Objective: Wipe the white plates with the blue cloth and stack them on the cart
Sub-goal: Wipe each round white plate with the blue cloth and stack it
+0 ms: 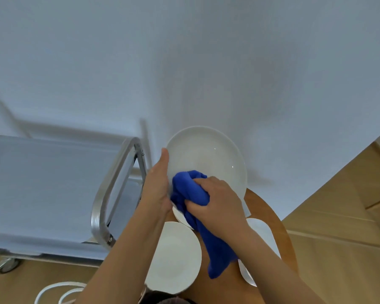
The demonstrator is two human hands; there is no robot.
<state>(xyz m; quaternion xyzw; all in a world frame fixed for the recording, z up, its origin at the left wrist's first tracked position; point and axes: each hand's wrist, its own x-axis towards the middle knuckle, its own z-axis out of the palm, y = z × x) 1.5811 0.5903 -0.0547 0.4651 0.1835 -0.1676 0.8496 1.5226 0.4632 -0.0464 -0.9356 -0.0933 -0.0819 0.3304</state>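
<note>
I hold a large white plate (206, 156) up in front of me, tilted toward the camera. My left hand (157, 185) grips its left rim, thumb on the front face. My right hand (217, 200) bunches the blue cloth (191, 194) and presses it against the plate's lower part; the cloth's tail hangs down past my wrist. Below, on a round wooden table (270, 213), lie more white plates: one (176, 257) under my left forearm, one (261, 233) at the right, partly hidden by my right arm. The metal cart (53, 183) stands to the left.
The cart's steel handle (110, 189) rises close beside my left hand. Its top shelf holds nothing in view. A white wall fills the background. Wooden floor shows at right, and white cable loops (55, 292) lie at the bottom left.
</note>
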